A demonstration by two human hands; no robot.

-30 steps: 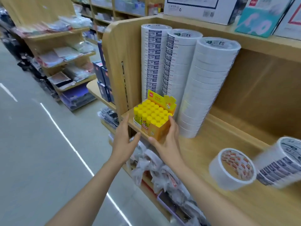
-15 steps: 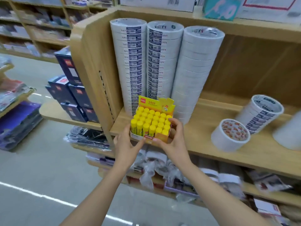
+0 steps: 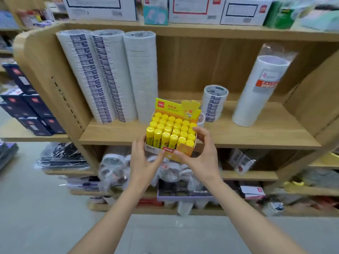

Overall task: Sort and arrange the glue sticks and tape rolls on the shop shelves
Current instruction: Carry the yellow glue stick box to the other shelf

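Left hand point(image 3: 145, 160), right hand point(image 3: 201, 153) grasp glue stick box point(image 3: 171, 132) at shelf point(image 3: 256, 132) front edge. Tall tape roll stacks point(image 3: 110, 76) upright behind-left. Box placement judged unfinished.

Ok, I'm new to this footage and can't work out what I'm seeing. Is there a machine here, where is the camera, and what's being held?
There is no machine: these are a person's two bare hands. The camera sits on the person's head, looking forward and down, so the arms reach in from below. The left hand and right hand grip a box of yellow glue sticks from either side, at the front edge of a wooden shelf. Whether it already rests there is unclear. Behind it on the shelf stand three tall stacks of tape rolls on the left, a short stack of tape rolls, and a plastic-wrapped white stack on the right.
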